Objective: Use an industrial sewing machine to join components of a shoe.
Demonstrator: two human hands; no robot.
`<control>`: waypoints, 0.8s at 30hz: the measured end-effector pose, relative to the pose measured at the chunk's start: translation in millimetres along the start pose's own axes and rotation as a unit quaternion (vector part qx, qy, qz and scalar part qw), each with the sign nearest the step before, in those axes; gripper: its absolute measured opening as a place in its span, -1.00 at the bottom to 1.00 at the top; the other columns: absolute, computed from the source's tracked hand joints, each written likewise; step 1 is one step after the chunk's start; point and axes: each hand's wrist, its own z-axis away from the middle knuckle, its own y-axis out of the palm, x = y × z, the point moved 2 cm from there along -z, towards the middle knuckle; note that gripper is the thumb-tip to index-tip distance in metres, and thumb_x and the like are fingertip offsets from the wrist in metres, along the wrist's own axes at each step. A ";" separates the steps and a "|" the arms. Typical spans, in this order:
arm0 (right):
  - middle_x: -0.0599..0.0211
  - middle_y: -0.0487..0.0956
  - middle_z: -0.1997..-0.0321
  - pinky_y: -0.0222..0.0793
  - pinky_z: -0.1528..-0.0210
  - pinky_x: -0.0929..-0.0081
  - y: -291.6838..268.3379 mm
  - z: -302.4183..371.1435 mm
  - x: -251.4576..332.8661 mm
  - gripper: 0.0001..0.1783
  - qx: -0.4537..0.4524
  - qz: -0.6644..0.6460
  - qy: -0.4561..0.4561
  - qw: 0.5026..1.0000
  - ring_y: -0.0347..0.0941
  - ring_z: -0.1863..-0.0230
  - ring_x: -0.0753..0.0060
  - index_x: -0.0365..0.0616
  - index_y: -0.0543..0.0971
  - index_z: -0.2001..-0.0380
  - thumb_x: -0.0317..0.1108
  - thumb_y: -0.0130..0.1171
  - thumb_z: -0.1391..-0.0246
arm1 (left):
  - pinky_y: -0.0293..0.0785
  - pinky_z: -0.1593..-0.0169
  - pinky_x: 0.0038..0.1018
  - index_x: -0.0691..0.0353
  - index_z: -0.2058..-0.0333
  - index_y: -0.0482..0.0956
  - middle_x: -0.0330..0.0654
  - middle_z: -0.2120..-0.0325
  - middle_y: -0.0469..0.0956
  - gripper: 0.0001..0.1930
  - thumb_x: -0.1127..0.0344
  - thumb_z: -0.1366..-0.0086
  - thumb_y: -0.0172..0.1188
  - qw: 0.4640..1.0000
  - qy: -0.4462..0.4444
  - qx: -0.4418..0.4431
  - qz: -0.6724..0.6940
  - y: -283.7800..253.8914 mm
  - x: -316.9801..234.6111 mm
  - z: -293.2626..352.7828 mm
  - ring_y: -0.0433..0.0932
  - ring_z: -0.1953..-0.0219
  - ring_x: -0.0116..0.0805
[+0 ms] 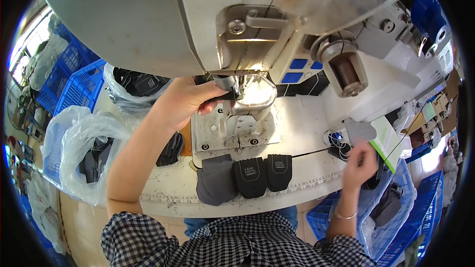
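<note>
My left hand (190,96) is up at the needle area of a sewing machine (252,84), thumb and fingers closed on a small dark fabric piece (231,95); the machine head hides part of it. Over the right end of the table is my right hand (360,165), fingers curled in; what they hold, if anything, I cannot make out. Between my arms, along the near table edge, lie two black padded pieces (250,177) with light print and a grey fabric piece (216,180). A dark strand (311,153) runs right from the black pieces.
Plastic-lined containers of dark pieces (91,153) stand left of the table. Blue crates (396,207) are at the right. A thread spool (345,71) hangs on the machine's right, above a green-and-white box (388,141). A measuring tape (316,183) follows the table's front edge.
</note>
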 end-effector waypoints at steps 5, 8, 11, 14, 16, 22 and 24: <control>0.20 0.36 0.74 0.16 0.59 0.55 -3.8 -47.1 -50.2 -0.84 0.168 0.135 0.149 0.965 0.23 0.69 0.47 -0.32 0.38 0.59 -0.45 0.10 0.10 | 0.08 0.65 -0.68 0.34 0.51 0.45 -0.25 0.68 0.39 -0.92 0.44 -0.08 0.07 0.999 0.013 0.028 0.012 1.6 -3.5 -2.4 0.27 0.71 -0.59; 0.17 0.29 0.77 0.13 0.60 0.47 -0.8 -53.0 -50.9 -0.78 0.199 0.144 0.136 0.960 0.15 0.72 0.39 -0.33 0.33 0.64 -0.43 0.12 0.13 | 0.08 0.66 -0.69 0.34 0.48 0.44 -0.25 0.66 0.39 -0.93 0.46 -0.07 0.08 1.000 -0.013 0.009 0.011 -0.5 1.0 -4.0 0.27 0.71 -0.60; 0.17 0.29 0.77 0.12 0.61 0.46 -1.7 -51.7 -42.2 -0.76 0.214 0.143 0.147 0.955 0.14 0.73 0.37 -0.32 0.30 0.66 -0.44 0.12 0.12 | 0.08 0.67 -0.71 0.34 0.44 0.44 -0.26 0.65 0.38 -0.93 0.48 -0.07 0.09 1.000 -0.011 0.000 -0.001 -3.6 3.6 -1.4 0.26 0.71 -0.62; 0.17 0.28 0.77 0.11 0.62 0.45 1.1 -46.9 -47.6 -0.76 0.204 0.140 0.144 0.958 0.13 0.73 0.37 -0.32 0.29 0.66 -0.44 0.12 0.12 | 0.07 0.68 -0.72 0.33 0.41 0.43 -0.27 0.64 0.38 -0.91 0.49 -0.07 0.09 1.000 -0.008 0.001 0.006 -1.5 6.8 -3.6 0.24 0.72 -0.64; 0.17 0.28 0.77 0.10 0.62 0.45 -0.2 -45.9 -46.2 -0.76 0.195 0.139 0.135 0.962 0.13 0.73 0.38 -0.31 0.29 0.66 -0.44 0.12 0.12 | 0.07 0.68 -0.73 0.32 0.41 0.43 -0.28 0.64 0.38 -0.91 0.48 -0.07 0.09 1.000 -0.004 0.005 0.005 -1.1 7.0 -1.7 0.24 0.72 -0.64; 0.16 0.28 0.76 0.12 0.61 0.44 -1.1 -46.7 -43.9 -0.76 0.197 0.141 0.140 0.960 0.13 0.72 0.35 -0.31 0.29 0.66 -0.44 0.12 0.12 | 0.06 0.70 -0.71 0.31 0.41 0.42 -0.31 0.64 0.36 -0.91 0.45 -0.07 0.10 1.000 0.004 0.006 -0.012 -1.3 9.1 0.1 0.24 0.72 -0.63; 0.16 0.29 0.76 0.12 0.60 0.43 -1.0 -45.5 -45.7 -0.76 0.188 0.141 0.127 0.964 0.14 0.72 0.34 -0.31 0.30 0.66 -0.44 0.12 0.13 | 0.06 0.70 -0.71 0.30 0.42 0.42 -0.32 0.65 0.36 -0.90 0.44 -0.06 0.11 1.000 0.007 0.008 -0.008 -0.9 9.1 -0.3 0.24 0.72 -0.63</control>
